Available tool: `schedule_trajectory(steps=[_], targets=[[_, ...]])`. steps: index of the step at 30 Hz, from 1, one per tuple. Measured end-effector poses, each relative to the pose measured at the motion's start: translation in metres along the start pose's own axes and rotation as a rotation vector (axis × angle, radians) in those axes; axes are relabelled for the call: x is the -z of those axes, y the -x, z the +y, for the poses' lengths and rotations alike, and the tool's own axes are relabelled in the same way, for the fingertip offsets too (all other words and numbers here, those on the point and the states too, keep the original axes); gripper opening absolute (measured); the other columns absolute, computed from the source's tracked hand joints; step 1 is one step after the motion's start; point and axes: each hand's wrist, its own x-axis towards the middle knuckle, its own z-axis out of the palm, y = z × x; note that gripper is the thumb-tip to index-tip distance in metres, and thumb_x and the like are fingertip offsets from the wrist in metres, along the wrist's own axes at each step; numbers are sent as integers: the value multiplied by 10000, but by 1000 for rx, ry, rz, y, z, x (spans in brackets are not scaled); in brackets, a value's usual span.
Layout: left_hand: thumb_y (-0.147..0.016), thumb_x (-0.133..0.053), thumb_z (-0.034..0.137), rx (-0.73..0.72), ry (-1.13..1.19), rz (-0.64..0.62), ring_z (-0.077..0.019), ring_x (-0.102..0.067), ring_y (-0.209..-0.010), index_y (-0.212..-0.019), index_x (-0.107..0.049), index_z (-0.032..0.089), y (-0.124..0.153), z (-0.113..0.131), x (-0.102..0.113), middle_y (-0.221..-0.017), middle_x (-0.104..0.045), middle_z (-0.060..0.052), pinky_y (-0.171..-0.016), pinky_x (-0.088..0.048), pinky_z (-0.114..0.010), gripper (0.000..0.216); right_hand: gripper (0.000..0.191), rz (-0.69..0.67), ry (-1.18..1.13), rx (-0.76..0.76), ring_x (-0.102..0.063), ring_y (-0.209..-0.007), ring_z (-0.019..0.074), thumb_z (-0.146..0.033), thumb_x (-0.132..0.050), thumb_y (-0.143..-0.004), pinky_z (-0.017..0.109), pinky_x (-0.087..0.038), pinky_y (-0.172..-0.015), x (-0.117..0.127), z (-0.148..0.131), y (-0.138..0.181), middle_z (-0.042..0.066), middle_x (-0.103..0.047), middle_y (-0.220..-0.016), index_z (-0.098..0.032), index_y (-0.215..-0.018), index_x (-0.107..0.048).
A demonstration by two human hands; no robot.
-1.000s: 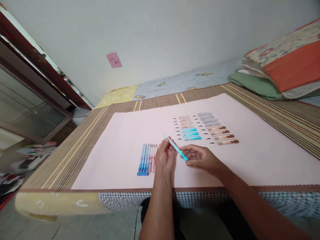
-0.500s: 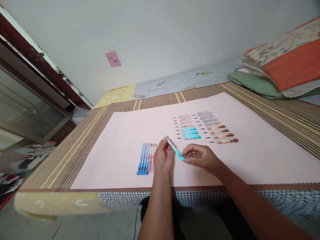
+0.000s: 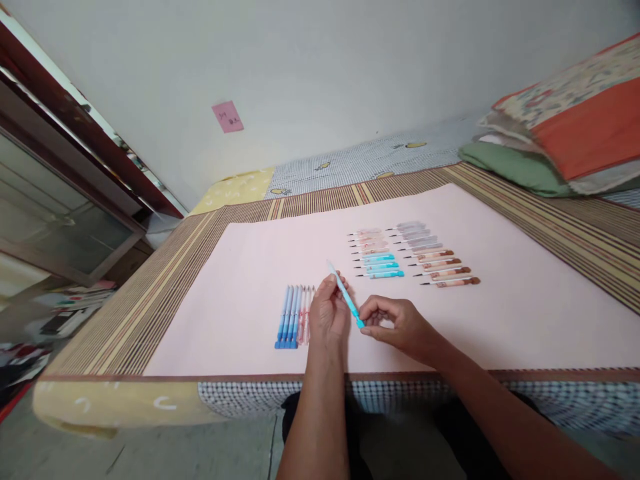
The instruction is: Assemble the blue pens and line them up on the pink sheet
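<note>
Above the pink sheet, a turquoise pen [image 3: 346,297] slants with its pale tip pointing up and away. My left hand [image 3: 329,310] grips it near the tip between thumb and fingers. At its lower, brighter end my right hand [image 3: 393,323] pinches with thumb and forefinger, the other fingers curled. Just left of my left hand lie several blue pens [image 3: 287,317] side by side, with pink pens [image 3: 303,313] next to them, partly hidden by the hand. Beyond my right hand, turquoise pens [image 3: 383,267] lie in a column with thin dark points facing left.
Pale pink pens [image 3: 369,240] continue that column. A second column holds grey pens [image 3: 413,233] and brown-ended pens [image 3: 447,272]. The pink sheet [image 3: 225,287] covers a striped mat [image 3: 115,307]. Folded bedding [image 3: 565,147] is piled at the right; a pink note [image 3: 228,117] is on the wall.
The turquoise pen has tilted steeper, its lower end moving slightly left and toward me. My right hand has followed and closed in around that end.
</note>
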Motion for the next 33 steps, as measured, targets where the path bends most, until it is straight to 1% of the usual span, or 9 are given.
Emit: schedule_trajectory(steps=[4, 7, 12, 16, 21, 23, 26, 30, 33], targets=[[-834, -661, 67, -3, -13, 22, -82, -621, -652, -771, -687, 93, 0, 0, 1, -746, -672, -53, -659, -499, -170, 73, 77, -14, 42, 43, -561, -708, 140, -196, -701, -774, 273, -467, -691, -4, -3, 2, -15, -634, -778, -200, -835, -653], [-870, -624, 85, 38, -27, 33, -88, -624, -667, -827, -700, 83, 1, 2, -1, -790, -689, -73, -667, -505, -180, 87, 69, 9, 88, 83, -575, -721, 144, -177, -670, -785, 275, -476, -703, -4, -6, 3, -12, -639, -791, -203, -844, -643], [-896, -579, 101, 120, -21, -38, -88, -597, -640, -908, -707, 74, 7, 5, -5, -780, -664, -63, -595, -480, -176, 131, 93, 9, 189, 156, -591, -730, 141, -135, -635, -793, 269, -485, -714, -5, -6, 3, -12, -643, -801, -209, -850, -633], [-899, -565, 106, 163, -14, -65, -89, -586, -649, -938, -702, 85, 11, 6, -7, -774, -640, -50, -579, -467, -173, 144, 128, 7, 250, 245, -587, -719, 140, -113, -618, -791, 272, -489, -700, -10, -3, 3, -8, -629, -818, -217, -865, -616], [-878, -637, 175, 168, -33, -98, -92, -571, -644, -937, -700, 100, 11, 7, -7, -772, -627, -42, -585, -463, -190, 114, 139, 15, 316, 289, -588, -724, 152, -112, -596, -802, 285, -492, -698, -11, -3, 4, 2, -626, -831, -232, -873, -592], [-861, -665, 171, 152, -58, -94, -88, -569, -640, -937, -701, 94, 11, 8, -6, -768, -625, -39, -588, -457, -188, 115, 141, 8, 333, 291, -589, -729, 157, -117, -592, -808, 291, -492, -699, -12, -3, 5, 7, -628, -842, -235, -883, -585], [-868, -653, 154, 154, -69, -77, -84, -572, -635, -946, -704, 75, 11, 8, -5, -756, -624, -43, -590, -450, -183, 123, 159, 6, 365, 302, -579, -722, 158, -106, -588, -802, 295, -484, -692, -15, -2, 6, 8, -612, -843, -235, -891, -571], [-894, -616, 161, 177, -97, -53, -91, -594, -631, -970, -712, 58, 12, 8, -5, -779, -667, -71, -591, -456, -190, 160, 192, 7, 404, 318, -560, -715, 158, -82, -578, -785, 300, -473, -691, -20, -2, 8, 3, -577, -828, -237, -896, -548], [-886, -620, 176, 136, -194, -96, -133, -656, -690, -981, -718, 55, 13, 10, -5, -900, -730, -139, -642, -495, -228, 182, 201, 21, 409, 323, -551, -703, 158, -77, -573, -780, 301, -470, -684, -23, -3, 9, 2, -563, -822, -238, -894, -540]])
